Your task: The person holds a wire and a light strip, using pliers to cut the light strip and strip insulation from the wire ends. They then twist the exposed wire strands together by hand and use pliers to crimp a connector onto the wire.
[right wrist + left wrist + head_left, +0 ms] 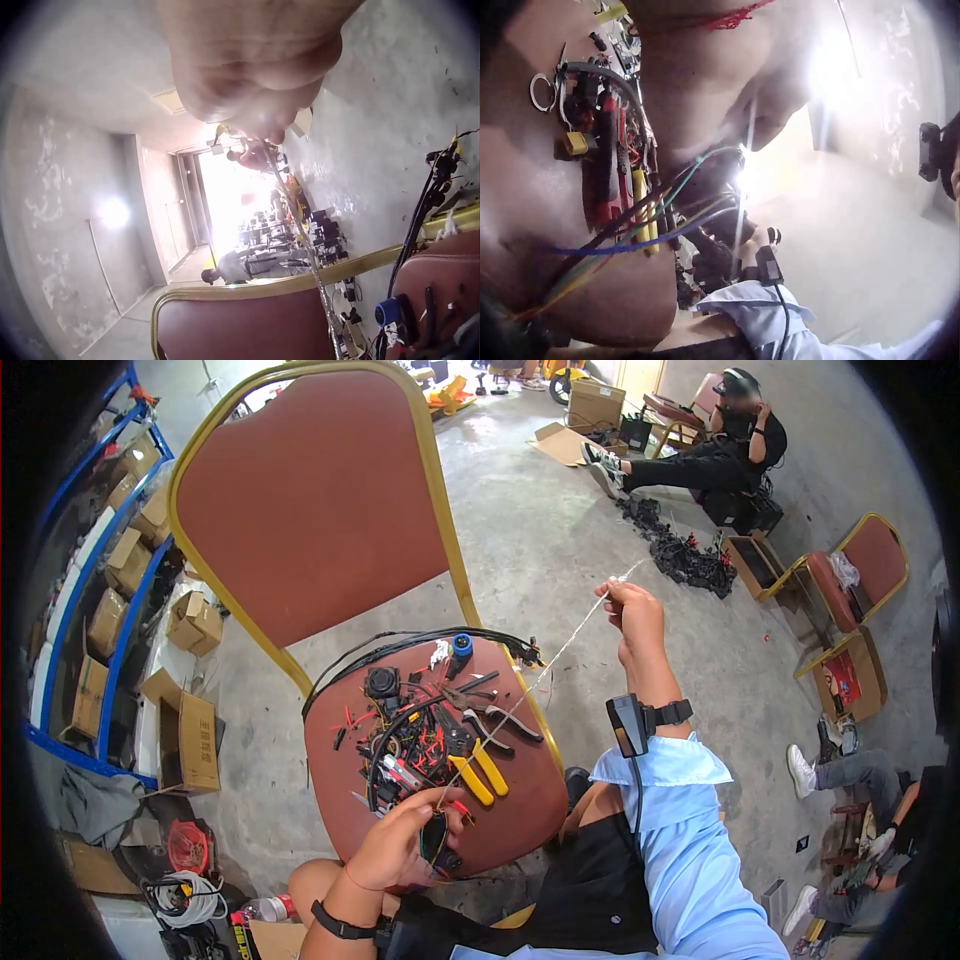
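At six o'clock, nearest the wearer, the left hand [400,845] is curling its fingers [440,822] around a small black wired part [436,840] over the front edge of the chair seat [520,810]. The seat is carrying yellow-handled pliers [478,772] and loose wires [410,745]. Farther out, at one o'clock, the right hand [628,610] is pinching a thin pale wire [560,655] taut above the open concrete floor [560,550] beside the seat.

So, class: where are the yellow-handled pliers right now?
In the head view, the yellow-handled pliers lie on the red chair seat, among the tangled wires, just above the left hand.
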`<state>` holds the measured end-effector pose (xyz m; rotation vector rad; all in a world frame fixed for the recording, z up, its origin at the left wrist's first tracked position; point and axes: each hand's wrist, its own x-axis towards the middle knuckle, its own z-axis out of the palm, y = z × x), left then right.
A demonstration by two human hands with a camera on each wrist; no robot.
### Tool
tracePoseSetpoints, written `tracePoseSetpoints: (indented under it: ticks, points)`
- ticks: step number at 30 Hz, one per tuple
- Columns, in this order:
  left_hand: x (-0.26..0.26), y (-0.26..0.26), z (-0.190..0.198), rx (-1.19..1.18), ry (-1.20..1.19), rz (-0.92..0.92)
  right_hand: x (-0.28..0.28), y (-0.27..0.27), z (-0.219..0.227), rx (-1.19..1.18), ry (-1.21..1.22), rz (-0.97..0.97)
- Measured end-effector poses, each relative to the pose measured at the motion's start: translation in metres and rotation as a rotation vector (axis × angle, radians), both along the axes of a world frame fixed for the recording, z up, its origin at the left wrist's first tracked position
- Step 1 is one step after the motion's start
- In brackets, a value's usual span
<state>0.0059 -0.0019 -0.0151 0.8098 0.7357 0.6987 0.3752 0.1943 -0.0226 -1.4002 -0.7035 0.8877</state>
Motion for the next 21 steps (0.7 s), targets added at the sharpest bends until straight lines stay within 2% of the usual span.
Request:
tracePoseSetpoints:
  ticks: [1, 4, 7, 10, 13, 16, 19, 21]
  points:
    - [-0.001, 0.002, 0.001, -0.015, -0.068, -0.006, 0.0, 0.0, 0.0, -0.007, 0.001, -0.003]
    - [0.003, -0.003, 0.017, -0.116, -0.056, 0.059, 0.001, 0.0, 0.001, -0.019, 0.003, -0.01]
    - [-0.003, -0.002, 0.015, 0.02, 0.076, -0.037, 0.0, -0.001, 0.002, -0.014, 0.004, -0.013]
    - [-0.004, -0.004, 0.01, 0.029, 0.068, -0.043, -0.002, -0.002, 0.004, -0.01, -0.006, -0.006]
    - [-0.002, -0.004, 0.009, 0.028, 0.148, -0.043, -0.006, -0.001, 0.004, -0.01, -0.014, 0.013]
    - [-0.002, 0.002, 0.026, -0.061, 0.372, -0.097, -0.005, 0.0, 0.004, -0.016, -0.015, 0.03]
    - [-0.005, 0.001, -0.001, 0.182, 0.328, 0.015, -0.009, -0.002, 0.007, -0.006, -0.005, 0.033]
    - [0.0, -0.002, -0.01, 0.124, 0.159, 0.085, -0.011, -0.003, 0.008, -0.001, 0.002, 0.027]
